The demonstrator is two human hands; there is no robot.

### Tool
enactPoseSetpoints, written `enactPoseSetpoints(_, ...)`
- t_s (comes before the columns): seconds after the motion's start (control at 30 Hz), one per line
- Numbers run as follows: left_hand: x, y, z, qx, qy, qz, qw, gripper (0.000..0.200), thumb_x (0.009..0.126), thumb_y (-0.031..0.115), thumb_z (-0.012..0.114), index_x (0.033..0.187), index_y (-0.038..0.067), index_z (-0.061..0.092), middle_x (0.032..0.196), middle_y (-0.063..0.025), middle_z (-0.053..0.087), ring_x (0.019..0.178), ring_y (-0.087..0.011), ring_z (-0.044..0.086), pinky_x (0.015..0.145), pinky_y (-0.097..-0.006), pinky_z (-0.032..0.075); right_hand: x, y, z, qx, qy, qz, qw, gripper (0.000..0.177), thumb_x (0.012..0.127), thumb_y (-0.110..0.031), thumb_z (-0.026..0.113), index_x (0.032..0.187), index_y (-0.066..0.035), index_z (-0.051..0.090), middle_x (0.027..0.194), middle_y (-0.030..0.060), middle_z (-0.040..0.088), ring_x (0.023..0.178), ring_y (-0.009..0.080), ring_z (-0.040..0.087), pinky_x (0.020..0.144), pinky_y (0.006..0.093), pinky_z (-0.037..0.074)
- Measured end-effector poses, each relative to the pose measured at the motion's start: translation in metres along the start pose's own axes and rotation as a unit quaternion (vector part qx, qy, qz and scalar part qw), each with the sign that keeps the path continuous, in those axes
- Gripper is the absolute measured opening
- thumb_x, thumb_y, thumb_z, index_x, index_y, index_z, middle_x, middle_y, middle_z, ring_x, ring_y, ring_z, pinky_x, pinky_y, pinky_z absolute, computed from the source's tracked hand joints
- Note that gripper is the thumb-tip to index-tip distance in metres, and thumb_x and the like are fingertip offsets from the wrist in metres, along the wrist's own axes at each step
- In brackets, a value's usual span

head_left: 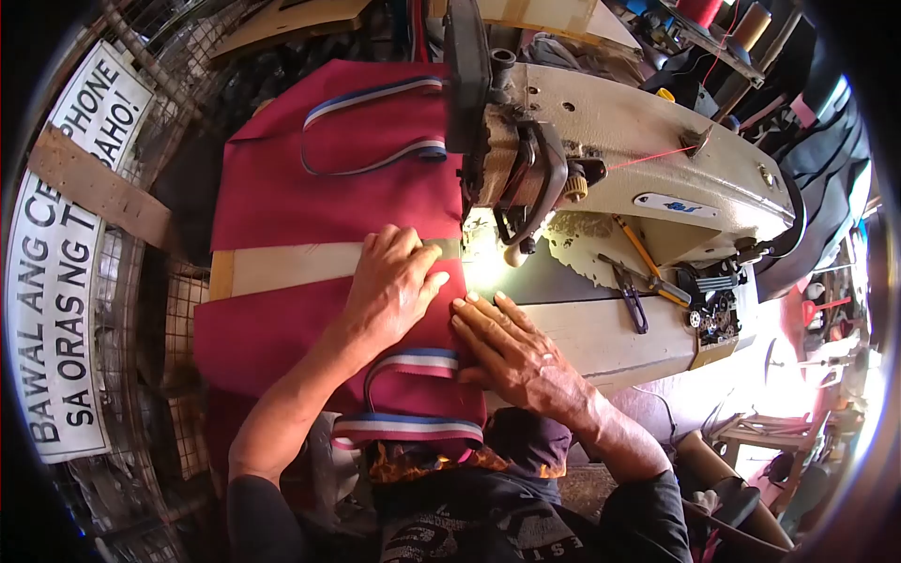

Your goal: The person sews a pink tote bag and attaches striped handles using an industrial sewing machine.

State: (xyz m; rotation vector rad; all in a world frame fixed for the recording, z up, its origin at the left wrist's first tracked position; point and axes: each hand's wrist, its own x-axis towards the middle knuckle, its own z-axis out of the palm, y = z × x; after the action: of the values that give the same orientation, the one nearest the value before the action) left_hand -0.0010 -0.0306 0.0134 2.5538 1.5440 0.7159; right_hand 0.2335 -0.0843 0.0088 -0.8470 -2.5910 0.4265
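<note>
Maroon fabric [272, 328] lies in two spreads on the sewing machine's bed, with a pale strip of the table between them. My left hand [394, 281] rests at the edge of the nearer spread, its fingers curled and closed on the cloth. Flat on the same spread's right edge lies my right hand [511, 352], fingers stretched out. Striped blue, white and red straps [408, 427] loop from the nearer spread, and another striped strap [375, 94] loops on the farther one. Right of the cloth, the sewing machine's [638, 141] needle area glows under a lamp.
On the machine bed lie thread snips [631, 296], a yellow pencil [633, 242] and a screwdriver [662, 286]. Thread spools [751, 26] stand at the upper right. A lettered sign [56, 310] and wire mesh flank the left side.
</note>
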Motion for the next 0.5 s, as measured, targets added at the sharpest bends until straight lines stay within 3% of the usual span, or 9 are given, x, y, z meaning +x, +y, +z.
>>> enactPoseSetpoints(0.13,-0.005,-0.003,0.014,-0.095,0.049,0.022,0.994,0.015,0.085,0.012,0.077,0.096,0.004,0.069,0.088,-0.0062,0.059,0.084,-0.0274,0.06,0.078,-0.0431,0.05,-0.004,0.001,-0.004,0.005,-0.011,0.009,1.0,0.069,0.091,-0.035,0.07,0.145,0.005,0.052,0.153,0.0212,0.049,0.146,0.0341,0.045,0.123,0.0507,0.031)
enactPoseSetpoints(0.17,-0.007,-0.001,0.014,-0.107,0.062,0.061,0.99,0.014,0.084,0.006,0.073,0.097,0.002,0.069,0.085,-0.0072,0.058,0.077,-0.027,0.061,0.069,-0.0406,0.052,-0.003,0.001,-0.005,0.003,-0.014,0.008,1.0,0.069,0.091,-0.035,0.07,0.145,0.005,0.052,0.153,0.0213,0.049,0.146,0.0342,0.045,0.123,0.0507,0.032)
enactPoseSetpoints(0.23,-0.009,-0.002,0.012,0.0,0.085,0.195,0.977,0.02,0.08,0.003,0.071,0.1,-0.002,0.069,0.087,-0.0089,0.058,0.078,-0.0269,0.062,0.066,-0.0383,0.054,-0.002,0.001,-0.006,-0.003,-0.018,0.007,1.0,0.069,0.091,-0.035,0.07,0.143,0.006,0.053,0.151,0.0225,0.05,0.144,0.0348,0.046,0.122,0.0512,0.032)
enactPoseSetpoints(0.37,-0.012,0.002,0.009,0.074,0.098,0.282,0.951,0.028,0.078,0.005,0.069,0.103,-0.008,0.069,0.092,-0.0126,0.06,0.085,-0.0265,0.065,0.071,-0.0372,0.057,0.0,0.0,-0.006,-0.007,-0.022,0.01,1.0,0.068,0.091,-0.035,0.07,0.143,0.007,0.053,0.15,0.0234,0.051,0.143,0.0353,0.047,0.121,0.0515,0.033)
enactPoseSetpoints(0.4,-0.012,0.0,0.01,0.091,0.102,0.294,0.946,0.025,0.077,0.008,0.067,0.095,-0.008,0.068,0.091,-0.0127,0.06,0.086,-0.0245,0.062,0.078,-0.0374,0.058,0.0,-0.001,-0.007,-0.009,-0.023,0.011,1.0,0.068,0.091,-0.035,0.07,0.142,0.007,0.054,0.149,0.0236,0.051,0.143,0.0355,0.048,0.121,0.0515,0.033)
enactPoseSetpoints(0.5,-0.009,-0.001,0.012,0.065,0.103,0.274,0.954,0.022,0.078,0.007,0.067,0.094,-0.007,0.069,0.089,-0.0114,0.058,0.084,-0.0238,0.061,0.077,-0.0368,0.057,0.001,-0.001,-0.006,-0.011,-0.025,0.012,1.0,0.068,0.091,-0.036,0.071,0.142,0.006,0.054,0.148,0.0234,0.052,0.141,0.0357,0.049,0.12,0.0513,0.034)
